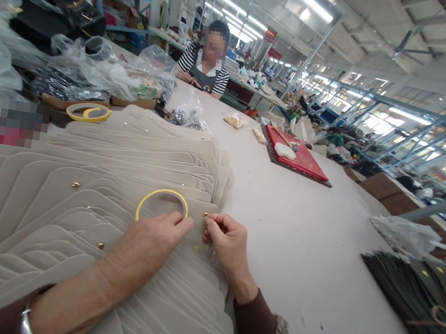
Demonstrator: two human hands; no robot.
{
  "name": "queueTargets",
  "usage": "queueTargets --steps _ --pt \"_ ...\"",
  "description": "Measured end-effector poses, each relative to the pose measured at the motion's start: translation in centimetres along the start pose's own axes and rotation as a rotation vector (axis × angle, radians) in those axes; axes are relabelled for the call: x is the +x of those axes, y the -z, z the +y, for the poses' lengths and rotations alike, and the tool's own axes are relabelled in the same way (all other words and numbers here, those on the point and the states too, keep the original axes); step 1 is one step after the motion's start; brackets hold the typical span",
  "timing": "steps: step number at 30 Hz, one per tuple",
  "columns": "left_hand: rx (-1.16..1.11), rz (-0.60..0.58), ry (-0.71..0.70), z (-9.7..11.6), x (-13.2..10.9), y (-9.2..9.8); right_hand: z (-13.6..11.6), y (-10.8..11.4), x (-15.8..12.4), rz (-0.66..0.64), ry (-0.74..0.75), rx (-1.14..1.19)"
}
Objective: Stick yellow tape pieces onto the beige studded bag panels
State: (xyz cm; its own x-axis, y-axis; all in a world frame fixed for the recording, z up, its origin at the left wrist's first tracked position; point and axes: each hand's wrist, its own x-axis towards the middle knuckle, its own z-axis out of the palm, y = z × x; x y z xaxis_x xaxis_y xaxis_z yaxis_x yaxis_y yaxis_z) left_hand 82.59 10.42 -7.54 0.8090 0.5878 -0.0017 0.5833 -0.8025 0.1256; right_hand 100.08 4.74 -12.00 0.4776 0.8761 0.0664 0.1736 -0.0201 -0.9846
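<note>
My left hand (pixel 155 240) is closed on a roll of yellow tape (pixel 142 202), held flat over the beige panels. My right hand (pixel 229 240) pinches a small gold metal fitting (pixel 205 215) at the right end of one beige panel (pixel 200 207). Many such panels lie overlapped in fanned rows beneath both hands. Other gold fittings (pixel 75 184) sit on several of them. A bit of yellow tape (pixel 196 247) shows just below my right hand.
A second yellow tape roll (pixel 88 112) lies at the back left near plastic bags (pixel 107 71). A red board (pixel 296 153) and a bag of gold parts (pixel 235 120) are farther back. Dark strips (pixel 403 305) lie tied at right. Another person (pixel 208 64) sits across the table.
</note>
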Motion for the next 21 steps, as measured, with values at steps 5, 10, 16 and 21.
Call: queueTargets --steps 5,10,16,21 --pt "0.022 -0.056 0.017 0.3 0.1 0.3 0.2 -0.5 0.2 0.042 0.134 -0.205" --pt "-0.002 -0.08 0.018 0.2 0.1 0.2 -0.1 -1.0 0.8 0.066 0.291 -0.389" --pt "-0.008 -0.128 0.027 0.3 0.1 0.7 0.5 -1.3 1.1 0.05 0.111 -0.29" --pt "-0.02 -0.107 0.021 0.2 0.2 0.5 1.0 -0.5 1.6 0.048 -0.14 0.044"
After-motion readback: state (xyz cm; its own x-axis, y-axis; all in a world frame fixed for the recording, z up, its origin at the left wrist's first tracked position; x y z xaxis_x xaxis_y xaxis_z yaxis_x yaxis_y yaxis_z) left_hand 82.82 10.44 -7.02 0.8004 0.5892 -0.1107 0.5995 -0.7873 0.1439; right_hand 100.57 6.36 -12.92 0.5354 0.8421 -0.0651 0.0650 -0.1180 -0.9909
